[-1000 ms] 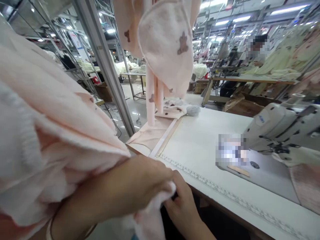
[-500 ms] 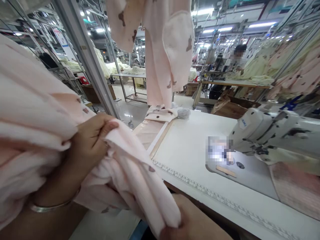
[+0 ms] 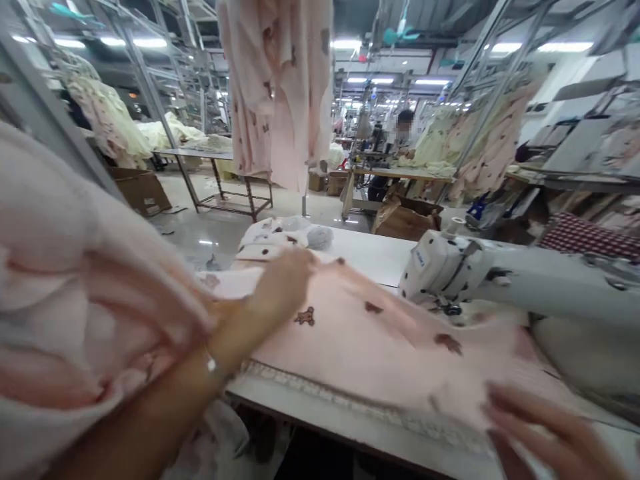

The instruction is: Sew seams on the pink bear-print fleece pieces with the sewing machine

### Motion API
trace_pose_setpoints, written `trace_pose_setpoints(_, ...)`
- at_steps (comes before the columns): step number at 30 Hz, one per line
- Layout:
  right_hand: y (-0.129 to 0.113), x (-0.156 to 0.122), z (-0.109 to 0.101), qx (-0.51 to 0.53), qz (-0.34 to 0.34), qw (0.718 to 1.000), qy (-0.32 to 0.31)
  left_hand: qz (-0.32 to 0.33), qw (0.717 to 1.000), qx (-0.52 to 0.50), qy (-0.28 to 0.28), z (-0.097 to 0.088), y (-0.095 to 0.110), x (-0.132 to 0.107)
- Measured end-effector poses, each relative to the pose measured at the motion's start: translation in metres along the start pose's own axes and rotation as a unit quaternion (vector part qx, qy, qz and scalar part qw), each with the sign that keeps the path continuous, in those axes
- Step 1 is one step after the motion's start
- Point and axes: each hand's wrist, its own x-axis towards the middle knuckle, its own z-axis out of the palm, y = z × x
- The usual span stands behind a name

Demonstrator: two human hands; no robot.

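A pale pink fleece garment printed with small brown teddy bears [image 3: 360, 340] lies spread across a white sewing table [image 3: 373, 250], its right side running under the head of a white industrial sewing machine [image 3: 440, 267]. The person's left hand [image 3: 280, 287] sits on the cloth near its upper edge, fingers slightly curled; blur makes it impossible to tell whether they pinch the fleece or only press on it. A thin silver bracelet [image 3: 211, 364] circles the left wrist. The right hand [image 3: 550, 433], at lower right over the cloth, shows 4 splayed fingers, unclenched and grasping nothing visible. A bulky mass of pale pink fleece [image 3: 75, 287] fills the left foreground beside the left forearm [image 3: 150, 407]. Past the garment, a spotted cloth pile [image 3: 265, 240] and a grey fluffy ball [image 3: 320, 237] lie on the table. Long pink garments [image 3: 275, 87] hang overhead, and 1 co-worker [image 3: 405, 127] sits at a distant bench beyond a brown cardboard box [image 3: 405, 220].
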Motion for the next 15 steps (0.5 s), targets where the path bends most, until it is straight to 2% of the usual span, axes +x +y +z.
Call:
trace_pose_setpoints(2, -0.005, -0.012, 0.017, -0.024, -0.025, 0.997, -0.075, 0.083, 0.994, -0.027, -0.069, 0.04, 0.031, -0.015)
trace_pose_setpoints(4, -0.001, -0.023, 0.029, -0.064, -0.02, 0.991, -0.118, 0.122, 0.985, -0.039, -0.117, 0.068, 0.045, -0.037)
trace_pose_setpoints(5, 0.003, -0.027, 0.03, -0.073, -0.018, 0.988, -0.131, 0.138, 0.979, -0.046, -0.141, 0.076, 0.047, -0.049)
trace_pose_setpoints(8, 0.013, -0.028, 0.021, -0.034, -0.032, 0.985, -0.165, 0.208, 0.951, -0.086, -0.213, 0.08, 0.035, -0.08)
trace_pose_setpoints(10, 0.013, -0.023, 0.014, -0.011, -0.048, 0.984, -0.171, 0.243, 0.936, -0.111, -0.23, 0.074, 0.021, -0.095)
trace_pose_setpoints(12, 0.012, -0.021, 0.012, -0.016, -0.071, 0.983, -0.17, 0.19, 0.959, -0.092, -0.186, 0.069, 0.005, -0.107)
trace_pose_setpoints(14, 0.016, -0.028, 0.014, -0.031, -0.091, 0.978, -0.184, 0.067, 0.99, -0.026, -0.122, 0.066, -0.008, -0.12)
trace_pose_setpoints(15, 0.02, -0.034, 0.014, -0.038, -0.094, 0.976, -0.194, 0.009, 0.995, 0.012, -0.1, 0.066, -0.01, -0.13)
